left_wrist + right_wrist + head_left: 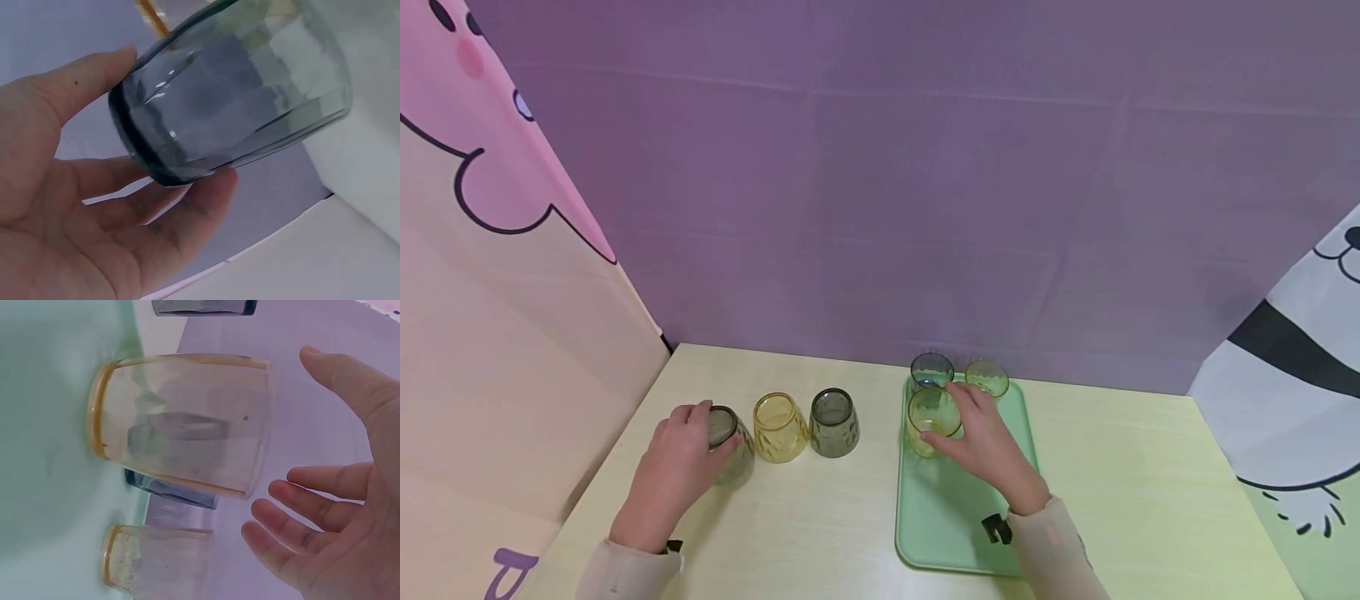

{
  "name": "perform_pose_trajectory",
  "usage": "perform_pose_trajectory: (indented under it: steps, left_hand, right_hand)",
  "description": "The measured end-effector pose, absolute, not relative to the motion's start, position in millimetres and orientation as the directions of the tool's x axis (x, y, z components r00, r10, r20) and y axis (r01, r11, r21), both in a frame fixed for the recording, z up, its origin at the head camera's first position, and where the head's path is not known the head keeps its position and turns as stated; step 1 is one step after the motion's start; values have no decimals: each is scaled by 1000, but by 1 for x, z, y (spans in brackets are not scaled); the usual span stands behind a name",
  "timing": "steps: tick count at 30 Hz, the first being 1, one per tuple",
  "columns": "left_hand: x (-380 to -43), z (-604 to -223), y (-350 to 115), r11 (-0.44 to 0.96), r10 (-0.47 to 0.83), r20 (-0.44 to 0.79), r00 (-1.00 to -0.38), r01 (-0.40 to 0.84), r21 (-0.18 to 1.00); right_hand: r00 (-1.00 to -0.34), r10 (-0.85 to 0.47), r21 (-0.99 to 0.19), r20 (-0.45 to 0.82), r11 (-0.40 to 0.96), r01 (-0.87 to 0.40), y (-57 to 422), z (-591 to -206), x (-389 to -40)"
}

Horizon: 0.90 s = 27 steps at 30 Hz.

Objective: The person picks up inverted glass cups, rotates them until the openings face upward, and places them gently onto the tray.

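At the left, my left hand (670, 467) holds an upside-down grey glass (739, 465), thumb and fingertips on opposite sides near its thick base, as the left wrist view shows. Beside that glass stand an upside-down yellow glass (781, 433) and another upside-down grey glass (834, 427). Over the green tray (940, 517), my right hand (988, 442) spreads its thumb and fingers about the rim of an upright yellow glass (181, 425). A gap shows between those fingertips and the glass in the right wrist view.
Behind that yellow glass, an upright grey glass (932, 369) and another upright yellow glass (987, 379) stand at the tray's far end. A purple cloth backdrop (880, 208) rises along the table's (1120, 483) back edge, with printed cloths at both sides.
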State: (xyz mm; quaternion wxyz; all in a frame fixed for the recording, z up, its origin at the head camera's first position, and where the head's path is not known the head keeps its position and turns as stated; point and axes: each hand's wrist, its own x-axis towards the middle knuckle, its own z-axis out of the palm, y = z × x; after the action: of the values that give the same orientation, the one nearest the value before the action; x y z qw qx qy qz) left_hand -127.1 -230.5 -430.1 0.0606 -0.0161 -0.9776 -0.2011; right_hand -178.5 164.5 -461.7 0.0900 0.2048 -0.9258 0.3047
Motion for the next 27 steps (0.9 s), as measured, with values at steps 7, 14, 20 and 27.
perform_pose_trajectory:
  steps: [7, 14, 20, 27]
  left_hand:
    - [-108, -412, -213, 932, 24, 59, -998, 44, 359]
    - [-97, -400, -196, 896, 67, 108, -992, 108, 431]
    - [-95, -397, -187, 839, 85, 109, -990, 130, 529]
    - [-94, -398, -181, 765, 110, 155, -982, 183, 617]
  right_hand:
    - [-885, -325, -514, 333, 724, -459, 165, -454, -170]
    - [-878, -311, -534, 364, 702, -470, 166, -447, -161]
    - [-876, -303, -551, 376, 687, -474, 167, -445, -153]
    - [-861, -311, -586, 402, 635, -503, 167, -445, -145]
